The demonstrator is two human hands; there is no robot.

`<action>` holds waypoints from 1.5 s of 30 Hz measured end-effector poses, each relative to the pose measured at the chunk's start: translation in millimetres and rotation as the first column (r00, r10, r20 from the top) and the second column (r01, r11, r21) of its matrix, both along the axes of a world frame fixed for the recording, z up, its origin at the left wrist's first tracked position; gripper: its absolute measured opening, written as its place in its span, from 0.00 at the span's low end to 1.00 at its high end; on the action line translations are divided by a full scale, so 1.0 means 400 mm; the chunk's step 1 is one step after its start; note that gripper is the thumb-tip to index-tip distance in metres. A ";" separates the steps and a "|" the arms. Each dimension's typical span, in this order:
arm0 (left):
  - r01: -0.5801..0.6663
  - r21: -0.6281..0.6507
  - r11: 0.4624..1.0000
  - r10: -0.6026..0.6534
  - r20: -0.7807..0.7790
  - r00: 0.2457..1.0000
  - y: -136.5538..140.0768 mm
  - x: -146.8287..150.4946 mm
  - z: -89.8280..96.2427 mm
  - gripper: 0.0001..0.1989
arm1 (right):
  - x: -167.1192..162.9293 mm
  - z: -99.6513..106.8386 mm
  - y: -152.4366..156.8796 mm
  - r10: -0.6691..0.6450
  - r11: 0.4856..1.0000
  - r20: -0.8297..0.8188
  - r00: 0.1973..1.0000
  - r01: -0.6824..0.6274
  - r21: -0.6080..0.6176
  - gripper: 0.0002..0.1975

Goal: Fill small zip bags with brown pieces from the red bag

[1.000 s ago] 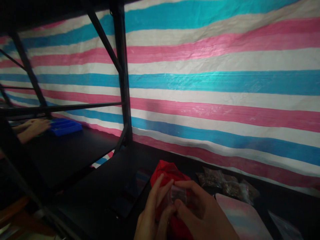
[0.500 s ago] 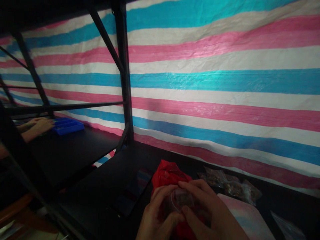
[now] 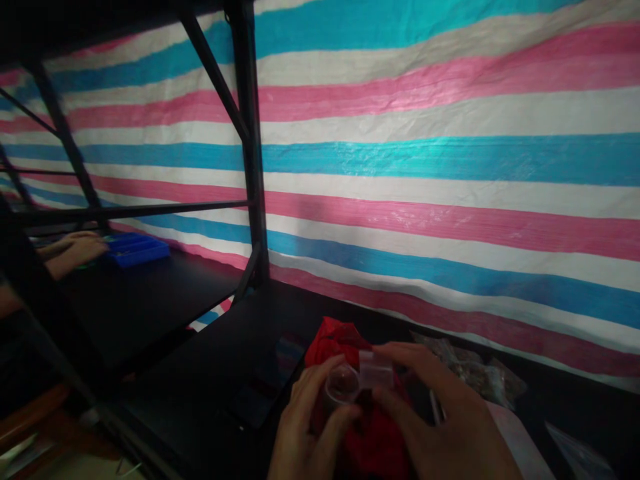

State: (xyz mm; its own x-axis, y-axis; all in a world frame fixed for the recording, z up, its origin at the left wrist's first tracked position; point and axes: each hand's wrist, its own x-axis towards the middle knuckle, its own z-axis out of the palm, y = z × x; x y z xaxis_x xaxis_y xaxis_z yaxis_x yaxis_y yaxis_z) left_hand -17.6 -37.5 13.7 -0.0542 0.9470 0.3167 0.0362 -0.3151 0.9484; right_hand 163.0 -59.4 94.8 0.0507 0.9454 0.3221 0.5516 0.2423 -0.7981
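Observation:
My left hand point(image 3: 303, 427) is closed around a small clear round container point(image 3: 343, 384), its circular rim facing up toward me. In the fingers of my right hand point(image 3: 445, 413) is a clear plastic piece point(image 3: 376, 369) with a squarish outline, held a short gap to the right of the container. Whether this piece is a lid or another part, I cannot tell. Beneath and behind both hands lies a crumpled red plastic bag point(image 3: 336, 341), partly hidden by them.
A dark phone point(image 3: 270, 383) lies left of my hands. Clear bags of small items point(image 3: 483, 373), a pale board point(image 3: 520, 440) and a flat clear bag point(image 3: 580, 447) lie right. Beyond the black frame point(image 3: 253, 167), another person's hands point(image 3: 83, 250) work beside a blue tray point(image 3: 137, 250).
The clear piece and the round container, together between my hands before, are now apart. My right hand has moved right and up with the piece; the container's opening now shows.

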 end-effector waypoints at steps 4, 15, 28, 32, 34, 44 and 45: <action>-0.163 -0.185 0.969 0.188 0.126 0.974 -0.001 -0.015 0.015 0.26 | 0.009 -0.044 0.030 -0.121 0.988 0.080 0.989 0.128 -0.089 0.17; -0.036 -0.230 0.973 0.031 -0.024 0.999 0.021 -0.014 -0.043 0.28 | -0.043 -0.166 0.083 -0.079 0.984 0.310 0.948 0.123 -0.127 0.23; 0.022 -0.414 0.910 0.048 0.159 0.986 0.025 0.006 -0.002 0.38 | -0.051 -0.177 0.081 -0.020 0.976 0.275 0.961 0.078 -0.201 0.25; 0.066 -0.454 0.888 0.066 0.269 0.961 0.029 0.000 -0.025 0.34 | -0.055 -0.183 0.087 0.003 0.962 0.133 0.991 0.034 -0.272 0.20; 0.101 -0.473 0.875 0.051 0.299 0.953 0.028 -0.003 -0.027 0.35 | -0.056 -0.187 0.087 0.004 0.960 0.073 0.997 0.016 -0.281 0.18; 0.015 -0.305 0.952 0.022 0.117 0.993 0.037 0.009 -0.002 0.36 | -0.028 -0.186 0.091 0.094 0.949 -0.258 0.962 -0.165 -0.269 0.11; -0.033 -0.258 0.965 0.055 0.080 0.995 0.039 0.009 -0.004 0.34 | -0.018 -0.184 0.093 0.096 0.951 -0.296 0.951 -0.175 -0.254 0.11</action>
